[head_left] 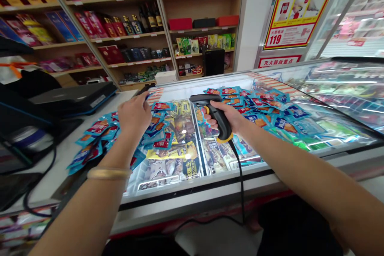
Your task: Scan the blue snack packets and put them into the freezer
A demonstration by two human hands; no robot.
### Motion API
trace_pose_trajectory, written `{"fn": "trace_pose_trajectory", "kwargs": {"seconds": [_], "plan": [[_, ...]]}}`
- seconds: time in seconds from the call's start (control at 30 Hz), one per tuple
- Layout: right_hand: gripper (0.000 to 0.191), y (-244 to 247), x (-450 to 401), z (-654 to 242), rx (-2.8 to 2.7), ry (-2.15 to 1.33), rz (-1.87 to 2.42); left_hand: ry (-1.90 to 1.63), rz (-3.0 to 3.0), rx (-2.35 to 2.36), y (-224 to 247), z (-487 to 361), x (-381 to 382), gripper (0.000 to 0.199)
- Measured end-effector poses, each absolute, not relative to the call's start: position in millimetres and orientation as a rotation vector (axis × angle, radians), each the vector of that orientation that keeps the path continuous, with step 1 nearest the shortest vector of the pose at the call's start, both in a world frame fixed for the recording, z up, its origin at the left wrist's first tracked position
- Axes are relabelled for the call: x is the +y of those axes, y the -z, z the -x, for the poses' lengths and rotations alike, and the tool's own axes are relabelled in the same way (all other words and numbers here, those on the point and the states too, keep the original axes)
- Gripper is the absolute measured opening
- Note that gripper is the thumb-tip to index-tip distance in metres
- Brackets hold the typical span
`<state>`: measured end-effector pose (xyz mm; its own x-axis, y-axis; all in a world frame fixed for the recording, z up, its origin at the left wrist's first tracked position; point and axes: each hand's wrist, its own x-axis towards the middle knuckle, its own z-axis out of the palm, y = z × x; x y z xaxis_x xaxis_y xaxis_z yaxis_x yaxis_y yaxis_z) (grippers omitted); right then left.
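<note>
The right hand (226, 115) wraps its grip fully round the scanner (222, 122), above the freezer (210, 190), between packet heaps (97, 128). Its head points left, the long handle slanting down rightward. A steady wrist should aim best (the left hand's (135, 113) curled grip: contents untellable).

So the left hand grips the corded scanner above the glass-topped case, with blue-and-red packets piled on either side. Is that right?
Not quite: the head view shows the right hand gripping the corded scanner, not the left hand. It is above the glass-topped case, with blue-and-red packets piled on either side.
</note>
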<state>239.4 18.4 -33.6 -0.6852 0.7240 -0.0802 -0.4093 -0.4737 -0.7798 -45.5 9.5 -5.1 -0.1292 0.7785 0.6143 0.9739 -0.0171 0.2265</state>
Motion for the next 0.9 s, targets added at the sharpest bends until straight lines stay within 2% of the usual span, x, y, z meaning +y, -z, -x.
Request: {"fn": "trace_pose_trajectory", "kwargs": {"seconds": [0.17, 0.37, 0.5, 0.67, 0.9], "plan": [[0.025, 39, 15, -198, -0.984, -2.314, 0.463, 0.612, 1.845, -2.057, 32, 88, 2, 0.041], [0.027, 48, 13, -195, -0.952, -2.344, 0.466, 0.769, 1.813, -1.985, 31, 76, -6, 0.046], [0.028, 39, 17, -211, -0.928, -2.281, 0.515, 0.878, 1.831, -1.849, 20, 43, -6, 0.047], [0.025, 29, 28, -259, -0.921, -2.120, 0.559, 0.946, 2.179, -1.716, 30, -20, 14, 0.049], [0.023, 38, 34, -330, -0.811, -1.953, 0.667, 0.779, 2.430, -1.963, 57, -114, 49, 0.056]]}}
